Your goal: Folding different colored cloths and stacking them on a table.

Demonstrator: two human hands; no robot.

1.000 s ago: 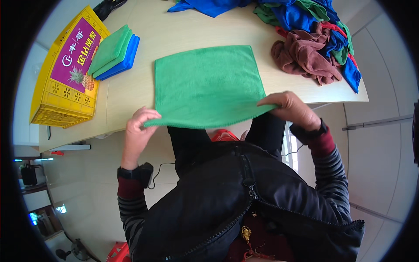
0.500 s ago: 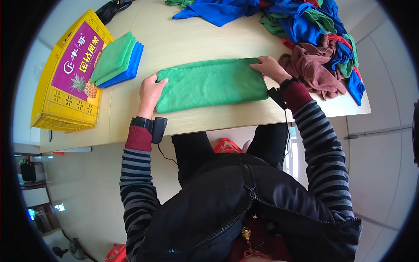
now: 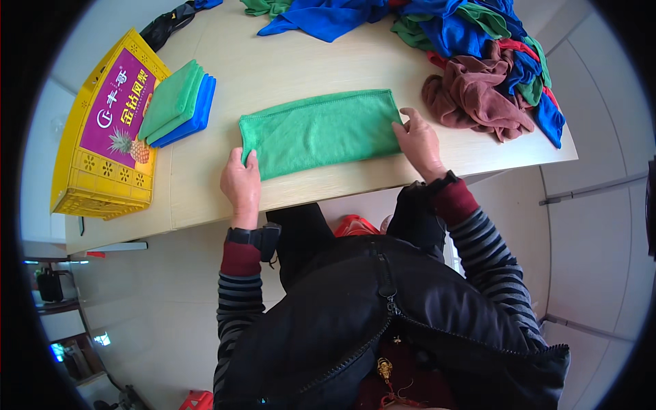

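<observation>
A green cloth [image 3: 318,133], folded into a long flat rectangle, lies on the table near its front edge. My left hand [image 3: 240,188] is at the cloth's near left corner, thumb on top and index finger just outside the edge. At the right end, my right hand [image 3: 420,145] holds the side edge with the thumb, its index finger raised a little apart. The remaining fingers of both hands are mostly hidden. To the left, two folded green cloths [image 3: 167,102] are stacked on a folded blue cloth [image 3: 203,113].
A yellow plastic crate [image 3: 102,195] with a purple pineapple label stands at the left, against the stack. Rumpled blue, green and red cloths [image 3: 444,31] heap at the back right, a brown cloth [image 3: 475,96] nearest me. A black item [image 3: 164,27] lies at the back left.
Both hands have slid nearer to me along the cloth's ends. My right hand has left the far right corner. The cloth sits slightly further left in view, as does the whole table.
</observation>
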